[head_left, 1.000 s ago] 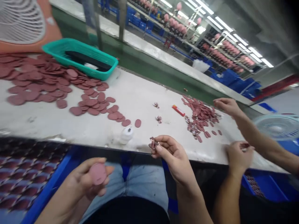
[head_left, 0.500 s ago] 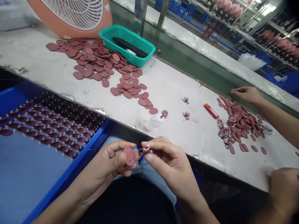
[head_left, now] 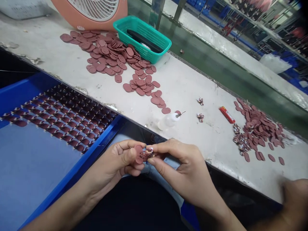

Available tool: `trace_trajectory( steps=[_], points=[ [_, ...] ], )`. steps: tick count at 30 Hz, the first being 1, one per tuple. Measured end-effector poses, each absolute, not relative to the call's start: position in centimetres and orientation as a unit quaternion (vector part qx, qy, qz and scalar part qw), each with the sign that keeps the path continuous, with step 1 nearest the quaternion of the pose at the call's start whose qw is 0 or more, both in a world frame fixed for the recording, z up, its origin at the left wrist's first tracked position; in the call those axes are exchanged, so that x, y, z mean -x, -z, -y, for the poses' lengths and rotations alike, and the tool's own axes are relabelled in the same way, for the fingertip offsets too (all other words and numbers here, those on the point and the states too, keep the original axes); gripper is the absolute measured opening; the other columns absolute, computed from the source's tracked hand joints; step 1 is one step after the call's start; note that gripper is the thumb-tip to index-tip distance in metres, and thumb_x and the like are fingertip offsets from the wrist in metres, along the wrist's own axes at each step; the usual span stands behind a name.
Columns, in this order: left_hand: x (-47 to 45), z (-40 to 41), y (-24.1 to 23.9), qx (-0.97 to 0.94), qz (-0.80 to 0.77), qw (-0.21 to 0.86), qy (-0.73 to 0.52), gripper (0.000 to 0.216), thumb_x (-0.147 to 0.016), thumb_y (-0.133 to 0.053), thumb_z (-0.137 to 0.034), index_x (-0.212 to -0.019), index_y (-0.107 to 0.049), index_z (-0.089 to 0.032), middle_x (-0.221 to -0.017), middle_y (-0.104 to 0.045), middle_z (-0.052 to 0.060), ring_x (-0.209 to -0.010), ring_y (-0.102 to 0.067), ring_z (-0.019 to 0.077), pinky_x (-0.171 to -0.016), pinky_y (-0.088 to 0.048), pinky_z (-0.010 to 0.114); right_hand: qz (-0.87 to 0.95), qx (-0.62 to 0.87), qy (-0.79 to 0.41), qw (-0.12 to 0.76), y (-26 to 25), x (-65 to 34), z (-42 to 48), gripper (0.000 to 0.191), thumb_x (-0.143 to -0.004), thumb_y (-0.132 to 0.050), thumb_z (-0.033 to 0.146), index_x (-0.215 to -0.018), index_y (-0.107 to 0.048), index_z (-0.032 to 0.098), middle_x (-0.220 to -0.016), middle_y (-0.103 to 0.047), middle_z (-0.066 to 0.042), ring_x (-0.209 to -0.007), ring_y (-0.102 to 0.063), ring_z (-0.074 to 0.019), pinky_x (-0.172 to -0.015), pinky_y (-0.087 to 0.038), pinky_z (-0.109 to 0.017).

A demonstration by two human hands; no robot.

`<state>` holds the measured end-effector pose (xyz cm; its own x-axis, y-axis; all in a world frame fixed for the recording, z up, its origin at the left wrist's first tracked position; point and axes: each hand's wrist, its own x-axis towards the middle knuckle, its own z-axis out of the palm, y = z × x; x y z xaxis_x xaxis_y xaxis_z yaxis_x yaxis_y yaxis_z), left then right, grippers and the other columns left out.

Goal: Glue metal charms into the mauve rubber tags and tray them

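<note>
Between thumb and fingers, my left hand (head_left: pixel 126 157) grips a dark pink oval disc (head_left: pixel 139 154) with small holes. My right hand (head_left: pixel 179 160) pinches a small figurine (head_left: pixel 149 152) in brown and white, and its end touches the disc's face. Both hands are held over my lap, just off the table's front edge. Beyond them on the table lies a white squeeze bottle (head_left: pixel 168 121) with a thin needle tip. Two more small figurines (head_left: pixel 200 117) rest to the right of the bottle.
A heap of oval discs (head_left: pixel 108 54) lies by a green basket (head_left: pixel 166 48) and an orange fan (head_left: pixel 91 24). On the left, a blue tray (head_left: pixel 48 189) holds rows of assembled pieces. At right are another disc pile (head_left: pixel 260 128), a red packet (head_left: pixel 226 115) and a co-worker's blurred hand (head_left: pixel 295 195).
The figurine and disc have come together; before, a gap showed between them. The disc has turned more edge-on. The co-worker's far hand has left the view, and the camera view has shifted.
</note>
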<state>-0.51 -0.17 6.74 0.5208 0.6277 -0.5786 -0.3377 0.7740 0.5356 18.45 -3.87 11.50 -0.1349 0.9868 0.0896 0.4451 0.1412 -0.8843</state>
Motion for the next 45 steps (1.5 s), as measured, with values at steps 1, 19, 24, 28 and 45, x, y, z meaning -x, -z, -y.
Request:
trace_trajectory(
  steps=[1,19,24,28,45],
  points=[
    [0.6,0.2,-6.7,-0.184,-0.393,0.855,-0.285,0.039,-0.057,-0.099,-0.042,-0.082,-0.081,-0.017,-0.061,-0.069,0.001,-0.048,-0.059,0.0076,-0.05,-0.055,0.014,0.666,0.542,-0.362,0.363,-11.6,-18.5,3.8,0.019,-0.089,-0.073,0.019,-0.105,-0.076,0.029,-0.087,-0.078,0.002,-0.074,-0.072,-0.0146,-0.072,-0.057,-0.03],
    [0.9,0.3,-6.7,-0.186,-0.377,0.859,-0.293,0.04,-0.056,-0.098,-0.048,-0.074,-0.08,-0.017,-0.058,-0.065,-0.001,-0.048,-0.057,0.0061,-0.048,-0.053,0.012,0.738,0.489,-0.343,0.315,-12.7,-18.5,2.8,0.02,-0.091,-0.07,0.014,-0.106,-0.072,0.027,-0.094,-0.079,0.003,-0.08,-0.072,-0.014,-0.077,-0.056,-0.028],
    [1.0,0.4,-6.3,-0.184,-0.374,0.859,-0.298,0.041,-0.057,-0.098,-0.048,-0.077,-0.08,-0.018,-0.058,-0.064,-0.002,-0.047,-0.057,0.0058,-0.048,-0.052,0.012,0.76,0.466,-0.321,0.319,-12.6,-18.5,2.8,0.018,-0.092,-0.068,0.011,-0.106,-0.072,0.021,-0.09,-0.078,0.001,-0.076,-0.07,-0.0132,-0.076,-0.055,-0.028],
    [1.0,0.5,-6.7,-0.18,-0.38,0.854,-0.305,0.038,-0.058,-0.098,-0.045,-0.078,-0.081,-0.018,-0.055,-0.064,-0.002,-0.047,-0.058,0.0067,-0.049,-0.053,0.013,0.772,0.445,-0.307,0.336,-12.3,-18.4,3.0,0.016,-0.092,-0.067,0.008,-0.106,-0.071,0.015,-0.089,-0.078,-0.001,-0.076,-0.07,-0.0109,-0.077,-0.055,-0.024],
    [1.6,1.5,-7.9,-0.187,-0.321,0.875,-0.31,0.032,-0.062,-0.098,-0.037,-0.081,-0.08,-0.018,-0.061,-0.072,0.0,-0.054,-0.066,0.0084,-0.054,-0.053,0.011,0.788,0.406,-0.27,0.377,-13.1,-17.8,4.0,0.021,-0.085,-0.069,-0.003,-0.104,-0.07,0.006,-0.089,-0.077,-0.005,-0.079,-0.071,-0.0088,-0.076,-0.059,-0.017]
  ],
)
